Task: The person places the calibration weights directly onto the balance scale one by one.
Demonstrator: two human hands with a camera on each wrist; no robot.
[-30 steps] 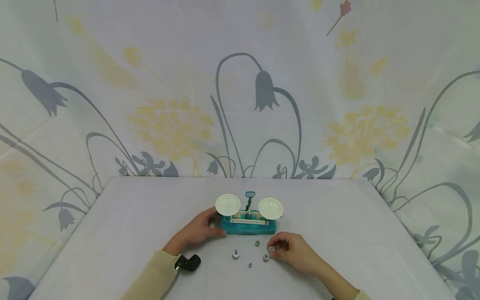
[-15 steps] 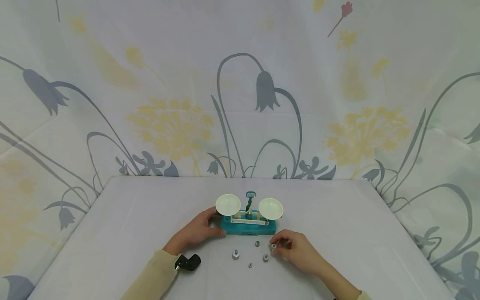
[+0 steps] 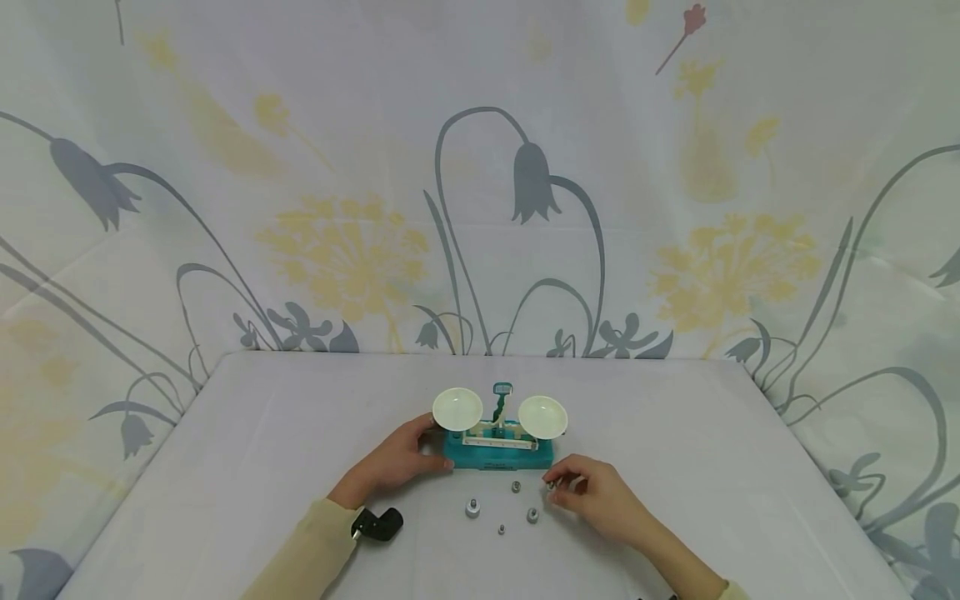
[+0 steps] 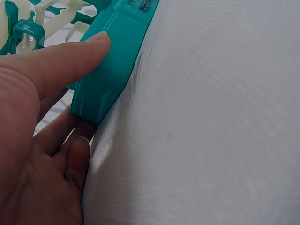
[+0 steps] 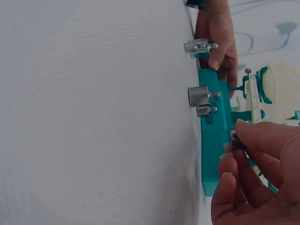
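Observation:
A teal balance scale (image 3: 498,457) with two cream pans stands mid-table. Its left end is gripped by my left hand (image 3: 401,457), and the left wrist view has the thumb lying on the base (image 4: 115,56) with fingers at its end. Between thumb and fingertips, my right hand (image 3: 600,498) pinches a small metal weight (image 5: 236,139) in front of the scale's right corner. In the head view that weight is partly covered by the fingers. Both pans (image 3: 457,409) hold nothing.
Several metal weights stand on the white cloth before the scale: a large one (image 3: 472,508), a medium one (image 3: 532,516), a small one (image 3: 516,487) and a tiny one (image 3: 501,529). A patterned curtain (image 3: 480,250) hangs behind the table.
My right hand has moved slightly up and to the right with the pinched weight, away from the standing weights and closer to the scale. The left hand keeps its hold.

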